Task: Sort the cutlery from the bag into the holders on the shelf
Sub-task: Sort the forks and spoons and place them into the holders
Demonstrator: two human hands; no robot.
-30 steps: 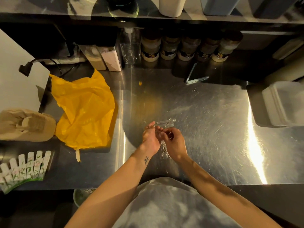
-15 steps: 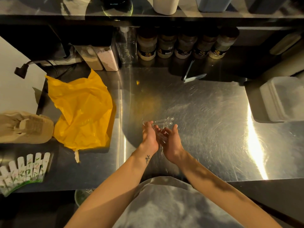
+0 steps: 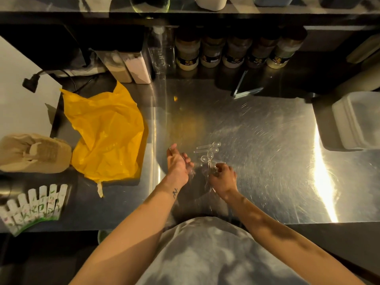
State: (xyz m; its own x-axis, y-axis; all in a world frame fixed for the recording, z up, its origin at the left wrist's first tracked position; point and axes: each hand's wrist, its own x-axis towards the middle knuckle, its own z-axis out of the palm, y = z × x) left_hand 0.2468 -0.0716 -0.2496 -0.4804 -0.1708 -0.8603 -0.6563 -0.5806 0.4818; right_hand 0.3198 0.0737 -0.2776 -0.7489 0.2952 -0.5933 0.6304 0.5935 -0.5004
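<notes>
Several clear plastic spoons (image 3: 208, 151) lie on the steel counter (image 3: 257, 140) just beyond my hands. My right hand (image 3: 223, 177) has its fingers curled round a few of the clear spoons, whose bowls stick out past its fingers and whose handles hang below the palm. My left hand (image 3: 177, 164) is held beside it, palm turned inward, fingers relaxed and holding nothing. The yellow plastic bag (image 3: 104, 136) lies flattened on the counter to the left. On the shelf (image 3: 236, 8) above stand a white holder (image 3: 210, 2) and a bluish holder (image 3: 271, 1), both cut off by the frame's top.
A row of spice jars (image 3: 236, 52) and two tall containers (image 3: 131, 66) stand at the back. A white lidded box (image 3: 355, 122) sits at the right edge. A brown paper bag (image 3: 33, 153) and a small white picket-fence holder (image 3: 35, 206) are at the left.
My hands have come apart: the left moved away to the left and opened, while the right keeps hold of a few spoons. More spoons now show lying on the counter.
</notes>
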